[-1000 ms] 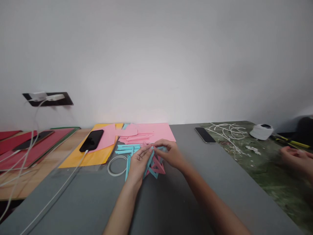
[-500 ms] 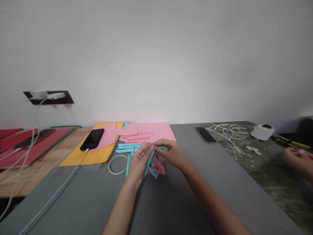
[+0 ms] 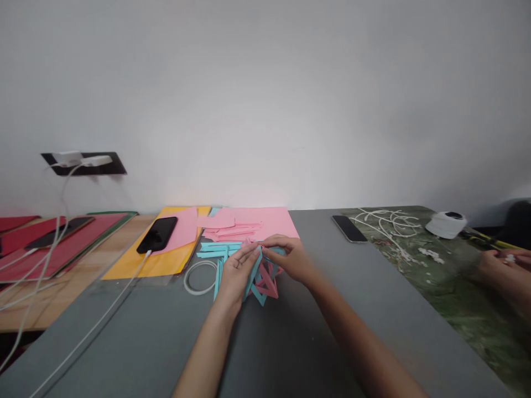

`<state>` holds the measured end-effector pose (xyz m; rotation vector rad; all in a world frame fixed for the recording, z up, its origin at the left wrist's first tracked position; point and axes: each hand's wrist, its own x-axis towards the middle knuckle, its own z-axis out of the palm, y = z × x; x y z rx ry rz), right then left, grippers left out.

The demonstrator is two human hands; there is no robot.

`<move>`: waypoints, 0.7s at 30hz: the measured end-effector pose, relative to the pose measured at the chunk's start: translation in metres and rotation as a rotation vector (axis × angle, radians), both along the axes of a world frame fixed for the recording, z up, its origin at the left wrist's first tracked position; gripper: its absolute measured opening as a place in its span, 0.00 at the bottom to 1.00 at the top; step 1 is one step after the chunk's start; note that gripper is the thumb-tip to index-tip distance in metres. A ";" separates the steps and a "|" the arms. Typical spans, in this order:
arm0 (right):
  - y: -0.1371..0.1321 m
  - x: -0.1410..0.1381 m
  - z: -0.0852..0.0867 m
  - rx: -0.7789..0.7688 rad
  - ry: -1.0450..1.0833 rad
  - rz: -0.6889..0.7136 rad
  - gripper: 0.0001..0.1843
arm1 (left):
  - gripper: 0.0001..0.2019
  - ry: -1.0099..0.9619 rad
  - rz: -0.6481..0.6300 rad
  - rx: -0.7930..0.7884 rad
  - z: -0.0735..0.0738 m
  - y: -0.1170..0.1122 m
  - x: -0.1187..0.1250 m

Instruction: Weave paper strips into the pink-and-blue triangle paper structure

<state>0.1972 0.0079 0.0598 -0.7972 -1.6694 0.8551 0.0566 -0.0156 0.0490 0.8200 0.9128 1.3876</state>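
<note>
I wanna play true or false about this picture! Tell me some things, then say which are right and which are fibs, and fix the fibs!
1. The left hand and the right hand both hold the pink-and-blue paper shape. True.
2. The ring lies to the right of both those hands. False: the ring lies to their left.
3. A white cable is plugged into the phone over the yellow sheet. True.
4. The roll on the green cloth is red. False: the roll is white.
5. White plugs sit in the wall socket. True.
</note>
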 end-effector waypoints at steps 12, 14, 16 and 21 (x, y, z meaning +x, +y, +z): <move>0.000 -0.001 -0.001 -0.005 0.012 -0.018 0.06 | 0.19 -0.004 -0.003 -0.003 0.000 0.000 0.000; 0.001 -0.001 -0.002 -0.013 0.022 -0.030 0.06 | 0.19 0.000 0.001 0.000 -0.001 0.000 0.000; 0.001 -0.002 -0.002 -0.016 0.030 -0.036 0.07 | 0.19 0.001 0.002 0.004 -0.002 0.001 0.000; 0.000 -0.003 -0.001 -0.015 0.042 -0.021 0.07 | 0.20 0.004 0.027 0.007 -0.003 0.001 0.000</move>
